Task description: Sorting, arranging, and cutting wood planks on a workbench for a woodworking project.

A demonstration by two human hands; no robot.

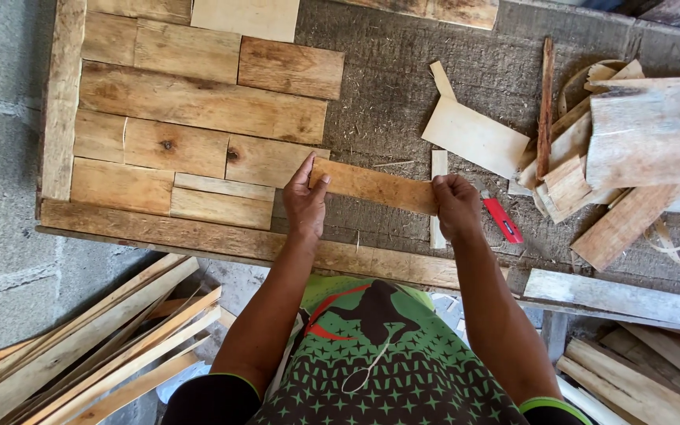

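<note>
Nearest the camera, long pale wooden slats (80, 354) lie stacked below and left of the short wooden plank (373, 186), and more offcuts (639, 378) lie below and right of it. The plank itself is held across the grey bench (403, 86), tilted slightly down to the right, between both hands. The left hand (305, 203) grips its left end, thumb on the top face and fingers (302, 171) pressed together along the end edge. The right hand (456, 203) closes over its right end, fingers (452, 186) curled tight around the wood. Just right of the plank, beside the right hand, lies a red utility knife (503, 219). Left of the plank and touching its left end sits a panel of fitted boards (190, 126) framed by a long bottom rail (198, 236). Beyond the plank lies a pale thin sheet (474, 135), and far to its right a heap of rough scrap wood (631, 134).
</note>
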